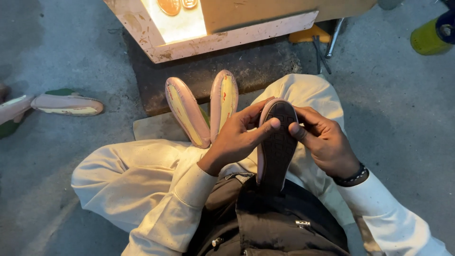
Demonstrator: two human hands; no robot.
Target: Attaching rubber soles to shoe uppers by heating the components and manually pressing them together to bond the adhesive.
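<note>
Black-soled shoe point(278, 142) gripped by left hand point(237, 140) and right hand point(327, 142) above grey concrete floor point(403, 104).

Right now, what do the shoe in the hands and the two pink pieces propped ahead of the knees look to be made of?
Shoe: black sole with a moulded grid tread, matte, probably rubber; its pink edge looks like smooth, faintly glossy synthetic leather. The left hand and right hand pinch it. Two pink pieces: the same pink covering with pale yellow faces, perhaps foam or board; I cannot tell which.
</note>
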